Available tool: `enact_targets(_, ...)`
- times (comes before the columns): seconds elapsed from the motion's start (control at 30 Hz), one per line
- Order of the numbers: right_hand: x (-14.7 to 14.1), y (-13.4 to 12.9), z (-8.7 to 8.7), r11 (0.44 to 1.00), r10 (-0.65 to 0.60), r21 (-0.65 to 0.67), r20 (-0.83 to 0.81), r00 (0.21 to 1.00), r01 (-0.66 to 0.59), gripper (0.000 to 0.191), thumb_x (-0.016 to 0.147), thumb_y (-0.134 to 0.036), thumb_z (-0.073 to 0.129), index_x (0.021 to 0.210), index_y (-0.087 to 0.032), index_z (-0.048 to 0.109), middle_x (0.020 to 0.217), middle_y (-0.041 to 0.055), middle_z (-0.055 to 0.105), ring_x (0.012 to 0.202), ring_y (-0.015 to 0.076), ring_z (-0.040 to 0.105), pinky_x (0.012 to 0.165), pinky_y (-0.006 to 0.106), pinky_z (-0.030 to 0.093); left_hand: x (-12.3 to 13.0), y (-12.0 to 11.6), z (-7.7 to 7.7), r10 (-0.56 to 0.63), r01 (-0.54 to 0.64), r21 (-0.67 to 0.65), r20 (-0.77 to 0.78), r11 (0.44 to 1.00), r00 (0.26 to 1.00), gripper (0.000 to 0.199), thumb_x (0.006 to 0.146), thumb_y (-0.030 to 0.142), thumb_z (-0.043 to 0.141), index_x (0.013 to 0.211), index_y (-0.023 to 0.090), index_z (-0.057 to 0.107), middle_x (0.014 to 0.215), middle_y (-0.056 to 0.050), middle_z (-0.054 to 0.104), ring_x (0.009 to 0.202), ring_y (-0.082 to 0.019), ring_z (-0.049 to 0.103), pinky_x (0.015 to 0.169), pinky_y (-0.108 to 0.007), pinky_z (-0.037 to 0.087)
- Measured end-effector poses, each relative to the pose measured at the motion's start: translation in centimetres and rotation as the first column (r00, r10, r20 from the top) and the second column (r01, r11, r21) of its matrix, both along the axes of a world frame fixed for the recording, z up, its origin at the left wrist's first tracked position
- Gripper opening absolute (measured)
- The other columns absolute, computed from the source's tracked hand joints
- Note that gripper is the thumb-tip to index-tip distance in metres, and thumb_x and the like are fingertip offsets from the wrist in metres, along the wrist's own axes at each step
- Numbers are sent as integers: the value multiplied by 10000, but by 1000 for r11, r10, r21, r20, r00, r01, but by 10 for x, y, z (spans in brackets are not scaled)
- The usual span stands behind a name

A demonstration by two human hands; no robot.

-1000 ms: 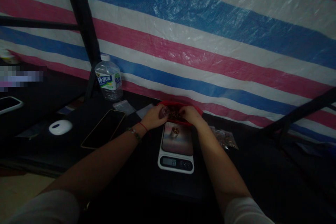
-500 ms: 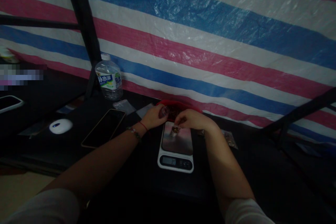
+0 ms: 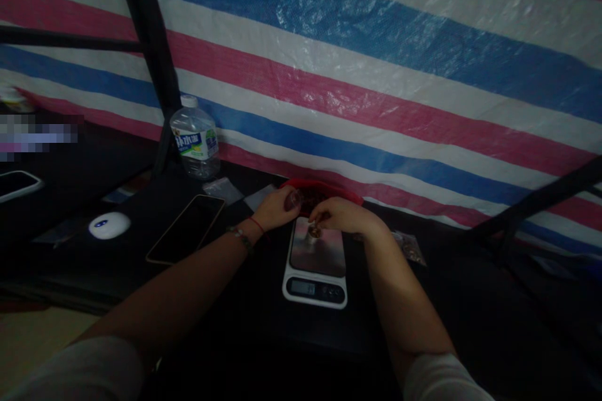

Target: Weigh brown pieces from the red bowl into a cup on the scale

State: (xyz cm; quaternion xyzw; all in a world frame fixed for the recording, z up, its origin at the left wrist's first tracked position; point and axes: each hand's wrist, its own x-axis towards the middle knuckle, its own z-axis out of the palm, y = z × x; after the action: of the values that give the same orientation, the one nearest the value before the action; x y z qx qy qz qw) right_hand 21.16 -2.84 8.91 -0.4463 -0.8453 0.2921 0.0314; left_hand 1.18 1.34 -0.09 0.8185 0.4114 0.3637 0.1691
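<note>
1. Landmark: the kitchen scale (image 3: 315, 266) stands on the dark table (image 3: 244, 301), display edge toward the person. All positions below are given relative to it.
2. The small cup (image 3: 313, 233) stands on the far part of the scale's platform. What it holds is too dim to identify.
3. The right hand (image 3: 345, 216) hovers over the far edge of the scale, fingers pinched narrow directly above the cup. Whether a piece sits in the pinch cannot be told.
4. The left hand (image 3: 277, 208) rests just beyond the scale's far left corner, closed around a small clear container (image 3: 295, 199).
5. The red tray (image 3: 324, 193) of dark pieces lies just behind the scale, against the striped tarp (image 3: 376, 75).
6. Procedure, as a judgement: release pieces from low above the cup's mouth, keep wrist and fingers off the platform so the reading stays true, and add singly near the target weight.
7. Keep the left hand clear of the scale's edge.
8. Left of the scale lie a phone (image 3: 185, 229), a white mouse (image 3: 109, 225) and a water bottle (image 3: 195, 138); small clear bags (image 3: 409, 247) lie to its right.
9. Change: one second earlier the right hand was in the tray; it now sits over the cup. The left hand holds the same position.
</note>
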Motion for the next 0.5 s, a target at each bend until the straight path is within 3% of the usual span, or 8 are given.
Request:
enact_targets(0.13, 1, -2, 0, 1000, 6, 0, 4, 1000, -6, 289, 707, -66, 602, 936, -172, 744, 845, 26, 737, 754, 157, 663, 691, 229, 469, 0, 0, -1, 3, -3, 7, 7, 1000, 1000, 398, 764, 283, 588, 1147, 184, 544, 1091, -78, 675, 990, -233, 658, 863, -331, 517)
enact_targets(0.27, 10, 4, -1, 987, -27, 159, 7, 1000, 25, 291, 753, -67, 559, 944, -188, 743, 925, 26, 737, 814, 157, 658, 748, 237, 472, 0, 1, -3, 29, -29, 5, -20, 1000, 999, 368, 760, 302, 595, 1106, 182, 555, 1022, -69, 687, 917, -229, 672, 795, -320, 525)
enact_targets(0.4, 17, 25, -23, 942, -167, 305, 73, 983, 138, 304, 787, -49, 537, 979, -167, 741, 1046, 71, 728, 966, 183, 655, 896, 259, 455, 0, 2, -4, 39, -39, 22, -16, 999, 999, 348, 755, 311, 606, 1076, 183, 564, 991, -65, 691, 890, -223, 675, 794, -317, 526)
enact_targets(0.5, 17, 40, -48, 931, -213, 329, 146, 966, 156, 297, 815, -95, 564, 1061, -150, 721, 1109, 100, 712, 1011, 203, 651, 920, 269, 454, 0, 2, -4, 44, -43, 33, -11, 999, 999, 348, 758, 308, 602, 1082, 189, 564, 1009, -65, 691, 903, -225, 673, 804, -322, 527)
